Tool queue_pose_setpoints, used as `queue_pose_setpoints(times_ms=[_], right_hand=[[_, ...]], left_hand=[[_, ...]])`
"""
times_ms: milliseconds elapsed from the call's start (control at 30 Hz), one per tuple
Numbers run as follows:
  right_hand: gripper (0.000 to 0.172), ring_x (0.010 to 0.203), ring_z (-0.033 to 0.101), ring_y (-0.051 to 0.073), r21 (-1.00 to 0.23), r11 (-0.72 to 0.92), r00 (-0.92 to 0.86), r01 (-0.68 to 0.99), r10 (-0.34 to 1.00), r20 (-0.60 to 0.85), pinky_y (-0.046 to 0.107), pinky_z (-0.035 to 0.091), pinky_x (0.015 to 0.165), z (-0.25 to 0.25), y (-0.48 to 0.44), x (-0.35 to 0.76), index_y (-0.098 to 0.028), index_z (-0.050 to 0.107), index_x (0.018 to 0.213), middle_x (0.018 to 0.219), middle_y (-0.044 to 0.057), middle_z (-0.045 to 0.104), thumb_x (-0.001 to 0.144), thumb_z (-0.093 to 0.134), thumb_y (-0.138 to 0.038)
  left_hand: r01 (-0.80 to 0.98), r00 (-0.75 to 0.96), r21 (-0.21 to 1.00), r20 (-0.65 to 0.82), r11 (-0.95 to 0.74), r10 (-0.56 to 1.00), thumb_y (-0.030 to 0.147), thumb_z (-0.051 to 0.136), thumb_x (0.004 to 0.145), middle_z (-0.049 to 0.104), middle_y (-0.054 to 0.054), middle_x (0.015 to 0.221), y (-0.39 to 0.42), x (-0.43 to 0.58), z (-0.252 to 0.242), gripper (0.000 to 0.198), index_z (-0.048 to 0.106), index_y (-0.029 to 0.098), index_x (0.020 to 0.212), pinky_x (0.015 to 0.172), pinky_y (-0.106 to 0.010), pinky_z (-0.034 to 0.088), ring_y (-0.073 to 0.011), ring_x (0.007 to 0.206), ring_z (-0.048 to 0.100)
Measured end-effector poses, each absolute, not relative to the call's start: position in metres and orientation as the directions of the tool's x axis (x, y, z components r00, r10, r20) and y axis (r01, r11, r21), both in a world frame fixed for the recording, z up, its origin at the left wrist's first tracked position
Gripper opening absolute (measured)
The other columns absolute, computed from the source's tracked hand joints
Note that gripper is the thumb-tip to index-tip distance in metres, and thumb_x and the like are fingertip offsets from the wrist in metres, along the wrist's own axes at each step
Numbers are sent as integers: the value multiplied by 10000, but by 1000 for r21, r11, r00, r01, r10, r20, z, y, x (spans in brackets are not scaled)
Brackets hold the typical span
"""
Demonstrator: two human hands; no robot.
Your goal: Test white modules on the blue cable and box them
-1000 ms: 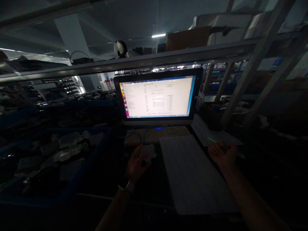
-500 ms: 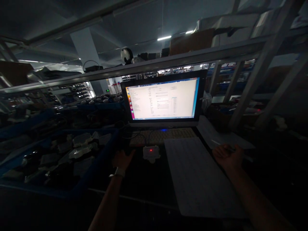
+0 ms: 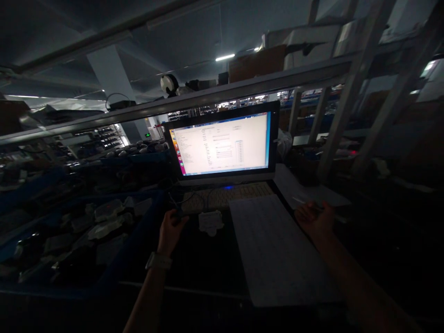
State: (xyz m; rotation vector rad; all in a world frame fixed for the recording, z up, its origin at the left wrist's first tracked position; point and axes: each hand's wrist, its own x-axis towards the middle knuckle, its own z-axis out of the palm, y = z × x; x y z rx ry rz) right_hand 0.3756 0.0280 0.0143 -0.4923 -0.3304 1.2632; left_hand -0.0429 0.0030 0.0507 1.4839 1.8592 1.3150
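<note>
My left hand (image 3: 169, 230), with a pale watch-like band on its wrist, is curled beside the keyboard. Its thumb and fingers close round something dark that I cannot make out. Just right of it, a small white plastic unit (image 3: 211, 223) lies on the dark bench. In my right hand (image 3: 315, 222) is a slim pen (image 3: 297, 200), its pale end pointing left. That hand rests by the edge of a large printed sheet (image 3: 277, 249). Behind the sheet and the unit lies a light keyboard (image 3: 222, 196).
A lit monitor (image 3: 222, 145) stands behind the keyboard, below a metal shelf (image 3: 145, 112). To the left, a blue bin (image 3: 114, 273) holds several white and dark units. More paper (image 3: 308, 187) lies at the right, near slanted metal posts (image 3: 350, 88).
My left hand has turned upward and curled from a flat, spread pose. The red spot on the white unit has gone; a faint red one shows in the bin. The view has shifted.
</note>
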Motion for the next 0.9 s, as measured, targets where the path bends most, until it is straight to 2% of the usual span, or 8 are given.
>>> queue_pose_setpoints(times_ms=[67,133,233,333,467,733,900], right_hand=[[400,272,263,76,-525,215,283,-823,958,-52,204,254,298,14,28,375,-210,413,495,314,-46,280,829,321,-409],[413,273,264,82,-526,204,286,-826,955,-79,211,258,296,15,28,375,-213,410,489,313,-44,275,838,291,-398],[428,270,262,84,-523,203,294,-828,951,-98,216,253,294,18,26,374,-215,408,485,315,-46,273,847,278,-401],[443,267,256,82,-521,205,304,-828,946,-111,211,254,295,22,24,372,-213,415,483,310,-43,277,857,255,-388],[460,262,252,76,-520,207,308,-829,945,-115,203,243,294,24,23,371,-206,431,474,300,-36,284,861,243,-369],[439,280,270,66,-558,224,283,-799,959,-20,190,257,308,14,28,377,-202,452,486,322,-48,299,831,349,-454],[425,300,258,58,-621,256,298,-741,954,37,180,259,323,14,26,376,-199,457,490,332,-58,291,795,409,-492]], left_hand=[[311,-231,944,184,-107,955,463,659,662,673,-117,978,0,-36,59,570,496,148,1108,635,-327,528,-250,895,649],[235,-118,953,221,-189,968,454,655,667,659,-116,1052,-1,-27,63,537,527,147,1089,691,-342,543,-248,954,634],[316,-72,905,321,-284,944,446,658,653,679,-80,998,3,-13,58,458,587,152,998,793,-359,533,-224,926,641],[404,-66,853,387,-331,920,437,625,681,693,-57,937,9,-3,46,387,624,169,960,808,-351,527,-210,881,649],[489,-75,795,448,-358,891,425,610,705,689,-66,977,15,0,33,349,653,169,939,867,-358,500,-220,939,634],[481,-67,798,447,-363,892,450,559,751,685,-59,1016,20,-3,20,383,635,174,1005,894,-347,486,-213,983,623],[440,-108,830,428,-343,897,506,587,704,686,-79,1022,23,-5,13,464,630,162,1013,883,-358,496,-228,977,631]])
